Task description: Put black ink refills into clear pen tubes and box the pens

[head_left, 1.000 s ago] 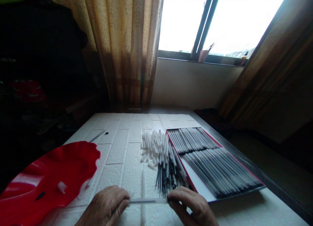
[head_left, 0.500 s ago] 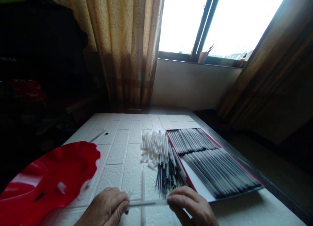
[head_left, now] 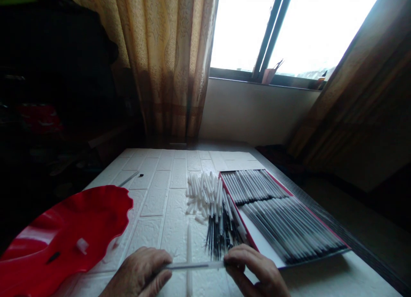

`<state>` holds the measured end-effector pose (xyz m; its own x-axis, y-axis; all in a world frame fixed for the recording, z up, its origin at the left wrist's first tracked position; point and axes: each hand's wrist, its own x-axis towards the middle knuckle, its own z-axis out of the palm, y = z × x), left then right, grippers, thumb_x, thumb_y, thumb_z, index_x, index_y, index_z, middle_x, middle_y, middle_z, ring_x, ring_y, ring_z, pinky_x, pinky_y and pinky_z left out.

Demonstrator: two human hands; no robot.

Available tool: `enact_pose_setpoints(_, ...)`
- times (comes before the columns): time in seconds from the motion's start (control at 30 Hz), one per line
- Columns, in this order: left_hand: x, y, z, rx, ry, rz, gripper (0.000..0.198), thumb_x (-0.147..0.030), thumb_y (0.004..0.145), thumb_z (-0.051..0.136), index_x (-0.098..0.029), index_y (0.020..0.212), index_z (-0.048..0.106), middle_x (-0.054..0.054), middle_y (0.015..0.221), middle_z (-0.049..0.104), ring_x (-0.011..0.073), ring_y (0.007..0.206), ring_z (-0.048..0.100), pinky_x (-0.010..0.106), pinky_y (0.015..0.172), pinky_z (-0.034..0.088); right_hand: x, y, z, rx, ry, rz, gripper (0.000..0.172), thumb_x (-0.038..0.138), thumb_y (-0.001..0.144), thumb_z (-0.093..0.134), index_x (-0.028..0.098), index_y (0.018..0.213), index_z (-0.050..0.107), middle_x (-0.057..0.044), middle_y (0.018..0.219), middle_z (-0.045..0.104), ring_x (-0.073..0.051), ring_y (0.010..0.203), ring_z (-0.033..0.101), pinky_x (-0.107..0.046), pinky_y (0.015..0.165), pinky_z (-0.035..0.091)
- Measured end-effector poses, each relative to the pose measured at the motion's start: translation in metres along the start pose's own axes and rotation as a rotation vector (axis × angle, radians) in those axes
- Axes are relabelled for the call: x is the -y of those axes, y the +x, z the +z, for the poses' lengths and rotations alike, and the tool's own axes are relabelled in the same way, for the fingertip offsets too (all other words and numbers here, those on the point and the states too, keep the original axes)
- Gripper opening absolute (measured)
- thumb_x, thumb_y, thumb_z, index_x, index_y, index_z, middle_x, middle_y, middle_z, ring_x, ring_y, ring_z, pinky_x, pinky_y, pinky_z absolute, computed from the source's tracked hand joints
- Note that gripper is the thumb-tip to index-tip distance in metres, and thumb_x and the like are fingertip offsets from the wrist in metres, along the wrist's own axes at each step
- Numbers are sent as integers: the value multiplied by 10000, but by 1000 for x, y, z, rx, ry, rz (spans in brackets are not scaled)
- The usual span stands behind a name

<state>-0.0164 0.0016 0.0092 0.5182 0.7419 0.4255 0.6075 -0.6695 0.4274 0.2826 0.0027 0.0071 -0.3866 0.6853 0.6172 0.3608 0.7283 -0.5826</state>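
My left hand [head_left: 138, 274] and my right hand [head_left: 255, 271] sit at the near edge of the white brick-patterned table [head_left: 160, 190]. Between them they hold a thin clear pen tube [head_left: 192, 265] level, each hand pinching one end. Under the tube a white pen barrel [head_left: 188, 250] lies lengthwise on the table. Just beyond my right hand lies a heap of loose white caps and dark refills [head_left: 213, 207]. Beside it a red-edged tray [head_left: 257, 241] holds rows of finished pens [head_left: 282, 215].
A red wavy-edged plastic dish [head_left: 64, 232] at the near left holds a small white cap [head_left: 81, 245] and a dark bit. A single pen [head_left: 128, 178] lies farther back on the left. Curtains and a window stand behind the table; the table's right edge drops off.
Both hands kept hold of the clear tube; they shifted a little and the tube's left end tilted down slightly, then levelled. The view drifted a bit.
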Motion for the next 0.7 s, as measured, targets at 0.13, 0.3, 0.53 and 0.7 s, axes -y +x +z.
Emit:
enact_pose_setpoints(0.13, -1, 4, -4, 53, 12, 28, 225, -364, 974, 452, -250, 845, 598, -50, 728, 682, 106, 667, 664, 146, 653, 498, -1, 0, -1, -34, 21, 26, 248, 31, 847, 579, 218, 1002, 629, -28, 824, 709, -143, 725, 688, -194, 658, 561)
enact_pose_setpoints(0.3, -1, 6, -7, 123, 23, 13, 354, -362, 996, 379, -229, 736, 579, -39, 668, 646, 103, 623, 641, 147, 606, 478, -8, -5, -6, -111, -165, 55, 162, 107, 893, 559, 205, 1007, 620, -47, 847, 708, -153, 731, 685, -211, 664, 553)
enact_pose_setpoints(0.53, -3, 4, -5, 88, 20, -10, 304, -357, 978, 425, -236, 758, 595, -39, 669, 653, 110, 610, 641, 151, 601, 481, -9, -6, -11, 117, -638, 4, 136, 158, 920, 523, 217, 864, 633, -33, 784, 688, -191, 742, 627, -296, 708, 431)
enact_pose_setpoints(0.7, -2, 5, -5, 42, -24, 5, 256, -372, 970, 452, -257, 818, 622, -39, 695, 674, 116, 623, 644, 151, 627, 495, -16, -8, -3, 126, -679, -65, 235, 198, 953, 447, 219, 825, 643, -38, 745, 662, -185, 716, 570, -310, 705, 375)
